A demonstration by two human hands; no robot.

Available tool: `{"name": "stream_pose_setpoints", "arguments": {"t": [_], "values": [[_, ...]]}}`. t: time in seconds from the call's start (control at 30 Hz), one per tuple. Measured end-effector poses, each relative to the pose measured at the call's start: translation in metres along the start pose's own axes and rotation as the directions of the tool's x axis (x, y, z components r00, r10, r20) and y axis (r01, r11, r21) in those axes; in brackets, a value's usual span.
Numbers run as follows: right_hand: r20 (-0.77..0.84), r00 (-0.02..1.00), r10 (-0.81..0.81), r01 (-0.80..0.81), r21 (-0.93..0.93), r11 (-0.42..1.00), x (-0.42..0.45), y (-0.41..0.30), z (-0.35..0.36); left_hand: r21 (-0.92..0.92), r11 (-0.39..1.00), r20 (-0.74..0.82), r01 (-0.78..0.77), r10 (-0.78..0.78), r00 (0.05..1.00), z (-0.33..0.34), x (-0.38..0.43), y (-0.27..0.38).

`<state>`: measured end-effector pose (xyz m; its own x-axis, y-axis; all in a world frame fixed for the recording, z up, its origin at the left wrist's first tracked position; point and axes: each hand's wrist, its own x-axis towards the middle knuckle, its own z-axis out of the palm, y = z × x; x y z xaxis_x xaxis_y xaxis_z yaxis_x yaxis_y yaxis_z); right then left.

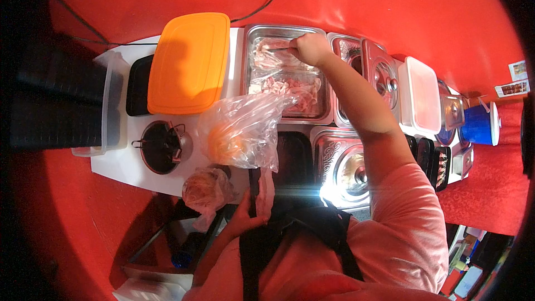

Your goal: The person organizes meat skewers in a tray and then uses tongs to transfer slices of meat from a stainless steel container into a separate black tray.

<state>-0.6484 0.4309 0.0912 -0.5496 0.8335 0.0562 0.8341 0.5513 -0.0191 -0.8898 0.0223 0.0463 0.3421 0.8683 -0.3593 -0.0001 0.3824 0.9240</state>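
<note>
My right hand is closed around a thin utensil, perhaps tongs, over the far part of a steel pan. Under its tip lie pieces of raw meat on clear plastic. More cut meat fills the pan's near half. Close to my body, my left hand grips the edge of a black tray. A pale pink strip of raw meat rests along that tray's left side, near my thumb. A clear plastic bag with orange contents partly covers the steel pan and the tray.
Left are an orange lid, a dark steel pot and a knotted bag. Lidded steel pans, a white plastic tub, black trays and a blue cooler line the right. A red wall stands behind.
</note>
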Motion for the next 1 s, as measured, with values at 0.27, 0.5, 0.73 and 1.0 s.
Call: {"name": "stream_pose_setpoints", "arguments": {"t": [0.27,0.5,0.73,1.0], "values": [[-0.095,0.995,0.032,-0.029,0.035,0.999,-0.023,0.001,0.001,-0.019,1.000,0.016,-0.024,0.025,1.000,0.001,0.001,0.001],[-0.107,0.994,0.030,-0.031,-0.001,1.000,-0.011,0.010,0.016,-0.014,0.998,0.040,0.066,-0.066,0.997,-0.003,-0.001,-0.014],[-0.064,0.921,-0.383,0.342,-0.336,0.878,-0.055,0.002,0.022,0.028,0.999,0.031,0.029,-0.030,0.999,-0.004,-0.001,-0.008],[-0.091,0.948,-0.305,0.275,-0.251,0.928,-0.054,-0.001,0.015,0.087,0.996,0.018,0.029,-0.030,0.999,-0.005,-0.001,-0.006]]}}
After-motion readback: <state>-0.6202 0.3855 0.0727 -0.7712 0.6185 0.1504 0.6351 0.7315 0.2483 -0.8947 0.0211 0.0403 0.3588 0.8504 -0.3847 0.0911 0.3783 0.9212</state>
